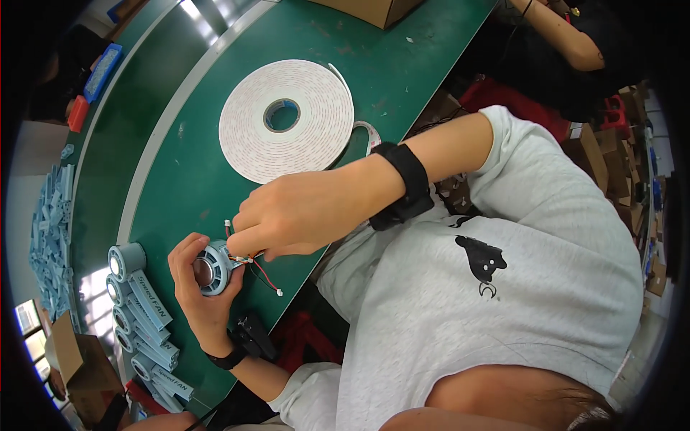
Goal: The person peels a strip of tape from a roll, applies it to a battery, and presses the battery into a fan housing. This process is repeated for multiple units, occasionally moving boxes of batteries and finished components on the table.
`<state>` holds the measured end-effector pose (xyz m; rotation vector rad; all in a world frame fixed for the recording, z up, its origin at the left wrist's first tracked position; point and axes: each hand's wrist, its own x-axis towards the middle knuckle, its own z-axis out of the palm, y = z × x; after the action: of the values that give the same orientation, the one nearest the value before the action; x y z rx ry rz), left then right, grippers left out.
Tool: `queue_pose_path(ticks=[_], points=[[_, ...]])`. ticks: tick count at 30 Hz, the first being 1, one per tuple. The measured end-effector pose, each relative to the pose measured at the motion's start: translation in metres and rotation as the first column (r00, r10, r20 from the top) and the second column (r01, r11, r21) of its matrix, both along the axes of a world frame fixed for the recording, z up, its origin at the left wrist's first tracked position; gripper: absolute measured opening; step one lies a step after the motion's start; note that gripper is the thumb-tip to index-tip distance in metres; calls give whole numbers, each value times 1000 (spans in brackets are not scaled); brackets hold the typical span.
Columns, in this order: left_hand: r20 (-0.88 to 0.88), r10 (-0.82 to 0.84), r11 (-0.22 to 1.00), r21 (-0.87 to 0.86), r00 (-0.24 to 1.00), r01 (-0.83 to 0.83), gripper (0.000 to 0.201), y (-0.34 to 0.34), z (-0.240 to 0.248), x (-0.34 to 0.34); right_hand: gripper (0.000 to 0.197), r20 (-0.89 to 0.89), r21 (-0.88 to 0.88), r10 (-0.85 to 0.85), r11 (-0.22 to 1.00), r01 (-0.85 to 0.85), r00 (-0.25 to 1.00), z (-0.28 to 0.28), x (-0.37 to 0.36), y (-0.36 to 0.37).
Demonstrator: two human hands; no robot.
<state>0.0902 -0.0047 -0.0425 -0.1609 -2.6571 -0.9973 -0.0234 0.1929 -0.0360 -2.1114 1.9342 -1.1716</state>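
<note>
My left hand (195, 293) is wrapped around a light-blue round fan head (218, 269), which has a ribbed ring and a shiny round centre. Thin red, black and other coloured wires (264, 273) come out of its side, ending in small white plugs (279, 292). Over that side bends my right hand (284, 219), its fingers pinched together on the wires where they meet the housing. The exact grip of these fingertips is partly hidden. Black bands circle both wrists.
A large roll of white foam tape (241, 122) lies on the green table (194, 172), its loose end by my right wrist. Several light-blue handheld fans (123, 262) line the left side. Beyond are a heap of blue parts (52, 237) and a cardboard box (86, 370).
</note>
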Motion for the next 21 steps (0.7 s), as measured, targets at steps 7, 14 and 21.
queue_pose_path(ticks=[7, 14, 21], points=[[55, 60, 968, -246, 997, -45, 33, 12, 16, 5, 24, 749, -568, 111, 616, 546, 653, 51, 1, 38], [-94, -32, 912, -410, 995, -10, 16, 20, 13, -1, 29, 430, -262, -56, 947, 185, 901, 15, -9, 25], [-80, 23, 969, -242, 997, -41, 9, 24, 7, -1, 22, 280, -207, -49, 972, 110, 959, 10, 0, 16]])
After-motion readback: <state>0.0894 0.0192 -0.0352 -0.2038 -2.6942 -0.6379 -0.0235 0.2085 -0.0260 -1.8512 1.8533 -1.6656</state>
